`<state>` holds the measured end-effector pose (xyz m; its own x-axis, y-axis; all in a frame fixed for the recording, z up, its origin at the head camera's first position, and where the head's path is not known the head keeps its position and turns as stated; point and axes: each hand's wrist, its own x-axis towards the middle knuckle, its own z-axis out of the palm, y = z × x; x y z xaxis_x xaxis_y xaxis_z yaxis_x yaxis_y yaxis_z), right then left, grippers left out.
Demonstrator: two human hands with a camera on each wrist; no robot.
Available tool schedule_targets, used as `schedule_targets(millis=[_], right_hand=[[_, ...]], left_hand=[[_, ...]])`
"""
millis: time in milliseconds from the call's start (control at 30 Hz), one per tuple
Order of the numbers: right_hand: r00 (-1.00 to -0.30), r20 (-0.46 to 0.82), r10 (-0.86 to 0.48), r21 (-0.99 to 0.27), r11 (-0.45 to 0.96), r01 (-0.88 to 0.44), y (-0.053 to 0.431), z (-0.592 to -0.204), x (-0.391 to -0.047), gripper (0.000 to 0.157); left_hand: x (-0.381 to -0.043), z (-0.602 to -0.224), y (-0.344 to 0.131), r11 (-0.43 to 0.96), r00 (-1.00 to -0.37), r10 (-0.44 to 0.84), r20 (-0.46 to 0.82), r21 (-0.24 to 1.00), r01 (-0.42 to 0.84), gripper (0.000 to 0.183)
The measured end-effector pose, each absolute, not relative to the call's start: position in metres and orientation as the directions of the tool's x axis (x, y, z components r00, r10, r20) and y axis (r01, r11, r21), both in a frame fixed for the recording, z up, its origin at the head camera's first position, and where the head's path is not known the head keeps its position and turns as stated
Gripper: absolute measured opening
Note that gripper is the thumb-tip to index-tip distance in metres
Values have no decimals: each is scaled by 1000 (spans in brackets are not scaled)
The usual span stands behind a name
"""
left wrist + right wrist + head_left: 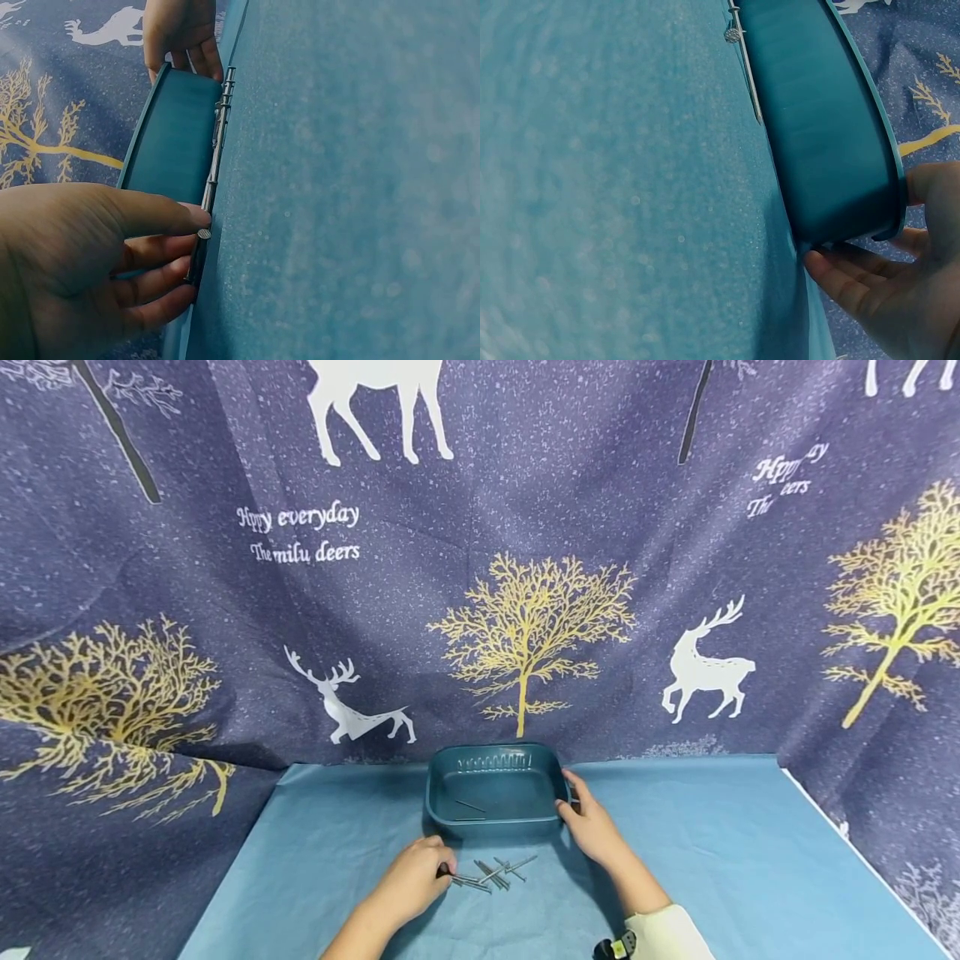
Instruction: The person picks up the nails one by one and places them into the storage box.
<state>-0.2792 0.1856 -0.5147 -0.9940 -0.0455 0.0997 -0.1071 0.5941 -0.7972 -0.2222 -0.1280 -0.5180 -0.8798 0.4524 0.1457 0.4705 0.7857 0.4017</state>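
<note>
A teal plastic box stands at the back of the blue-covered table, with two nails lying inside. My right hand grips its right end, fingers at the rim and the lower corner; the right wrist view shows this hand close to the box wall. In front of the box lies a loose pile of several silver nails. At the pile's left end my left hand pinches a nail between thumb and fingers. Something dark shows beneath those fingers; its kind is unclear.
Blue cloth covers the table. Behind it hangs a dark purple curtain printed with deer and trees, close to the box's back wall. A black band with a small device sits at the right wrist.
</note>
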Motion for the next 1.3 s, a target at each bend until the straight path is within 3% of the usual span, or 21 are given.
schedule_targets(millis=[833,1300], right_hand=[[-995,87,-45,-795,599,-96,186,-514,-278,60],[-995,87,-45,-800,592,-96,186,-513,-278,59]], left_hand=[[-222,-514,-127,786,-879,465,103,409,463,18],[-218,-507,-128,757,-869,468,164,433,489,19]])
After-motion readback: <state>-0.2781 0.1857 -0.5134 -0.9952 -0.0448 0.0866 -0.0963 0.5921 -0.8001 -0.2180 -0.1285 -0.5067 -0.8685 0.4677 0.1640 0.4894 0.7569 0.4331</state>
